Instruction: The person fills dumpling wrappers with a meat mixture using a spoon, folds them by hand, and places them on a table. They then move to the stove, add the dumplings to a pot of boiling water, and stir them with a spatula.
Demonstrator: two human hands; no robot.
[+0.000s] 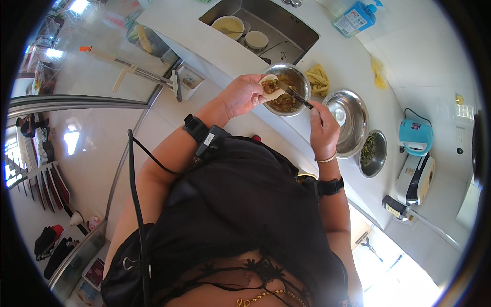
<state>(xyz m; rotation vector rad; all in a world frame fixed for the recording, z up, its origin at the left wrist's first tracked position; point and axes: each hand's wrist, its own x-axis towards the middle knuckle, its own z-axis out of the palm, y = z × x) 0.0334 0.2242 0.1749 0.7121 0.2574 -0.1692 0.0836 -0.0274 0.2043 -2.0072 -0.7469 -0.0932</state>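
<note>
My left hand (243, 96) holds a round dough wrapper (277, 94) over the near side of a steel bowl. Brown minced filling (270, 86) with green bits lies on the wrapper. In my right hand (325, 126) is a dark-handled utensil (299, 98), its end at the wrapper's edge; whether it is a spoon or a spreader I cannot tell. Below both hands stands the steel mixing bowl (306, 82), with more of the same filling (285, 103) inside, partly hidden by the wrapper and my left fingers.
Right of the bowl lie a yellow cloth (317, 80), a larger steel basin (351, 134) and a steel bowl of chopped greens (368, 149). Behind is a sink (280, 19) holding dishes (256, 40). A blue kettle (415, 134), a rice cooker (416, 180) and a bottle (397, 208) line the wall.
</note>
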